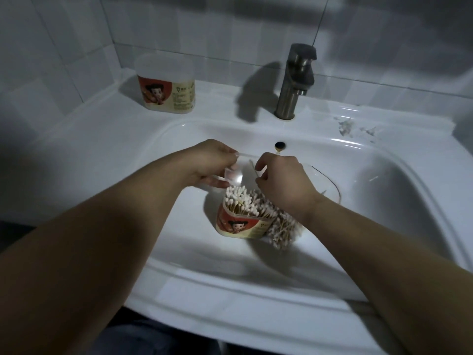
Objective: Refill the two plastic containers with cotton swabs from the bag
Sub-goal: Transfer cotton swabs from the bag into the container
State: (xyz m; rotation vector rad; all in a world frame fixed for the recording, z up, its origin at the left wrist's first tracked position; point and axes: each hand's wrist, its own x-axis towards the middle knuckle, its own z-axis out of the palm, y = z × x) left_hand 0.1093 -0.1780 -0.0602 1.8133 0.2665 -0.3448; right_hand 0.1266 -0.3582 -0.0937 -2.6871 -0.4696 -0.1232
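An open plastic container (239, 225) with a red cartoon label stands in the sink basin (371, 201), packed with upright cotton swabs (239, 198). Against its right side lies the clear bag (281, 230) with several swabs in it. My left hand (208, 162) grips a clear plastic lid (234, 175) just above the container. My right hand (284, 181) pinches a single cotton swab (253, 167) next to the lid. A second container (166, 85) with the same label stands closed on the back left ledge.
A dark metal faucet (297, 80) rises at the back middle, with the overflow hole (279, 145) below it. Scuffed marks (345, 126) show on the right ledge. White tiled walls close in behind and on the left.
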